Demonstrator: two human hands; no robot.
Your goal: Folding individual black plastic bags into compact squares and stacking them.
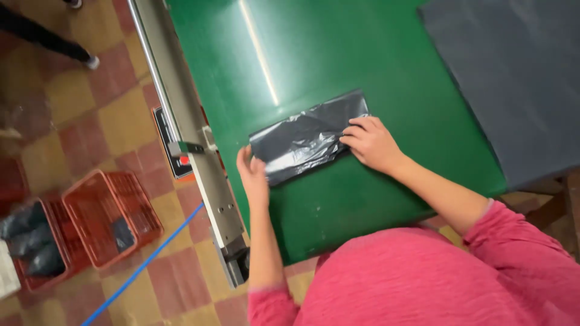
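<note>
Hands (254, 175) (370, 143), two, on one folded bag (305, 142)

Dim indoor light, one hard glare streak

An overhead lamp reflects as a white stripe on the green table (362, 199) — the floor (left side) sits darker, softly blurred, colours warm and slightly grainy.

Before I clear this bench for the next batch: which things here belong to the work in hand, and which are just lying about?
In hand:
- folded dark plastic bag, on the green table
- left hand at its left end
- right hand pressing its right end

Lying about:
- dark sheet stack, top right
- two red baskets on the floor
- blue cable
</note>
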